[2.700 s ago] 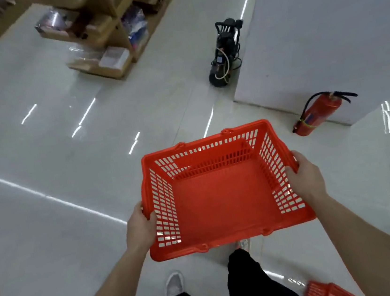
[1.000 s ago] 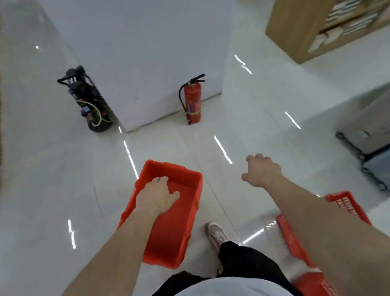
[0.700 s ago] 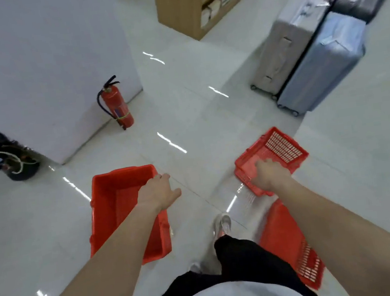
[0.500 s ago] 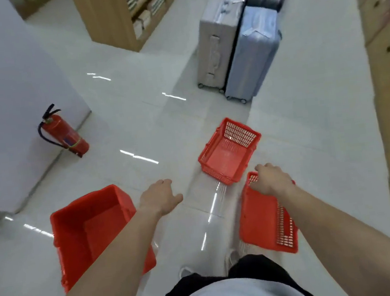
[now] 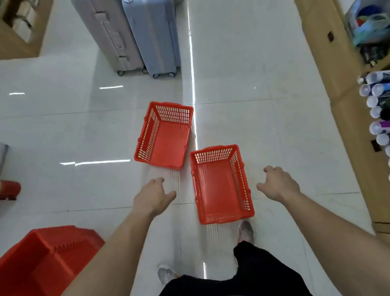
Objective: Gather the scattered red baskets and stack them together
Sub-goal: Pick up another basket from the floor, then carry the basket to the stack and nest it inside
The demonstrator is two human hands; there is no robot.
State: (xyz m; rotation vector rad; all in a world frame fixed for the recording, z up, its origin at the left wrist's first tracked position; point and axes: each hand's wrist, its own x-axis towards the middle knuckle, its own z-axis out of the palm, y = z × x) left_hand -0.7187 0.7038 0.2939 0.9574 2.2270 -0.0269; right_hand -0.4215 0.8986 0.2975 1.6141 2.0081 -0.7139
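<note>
With the lower-left red basket released, the left hand and right hand, both empty and loosely spread, flank the centre basket: pickup 2 looks next.

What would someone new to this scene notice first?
Two bright red baskets lie open on the pale floor in the middle. The near basket lies between the empty left hand and right hand, and the far basket sits angled just beyond it to the left. A third basket sits at lower left, and two suitcases stand at the top.
</note>
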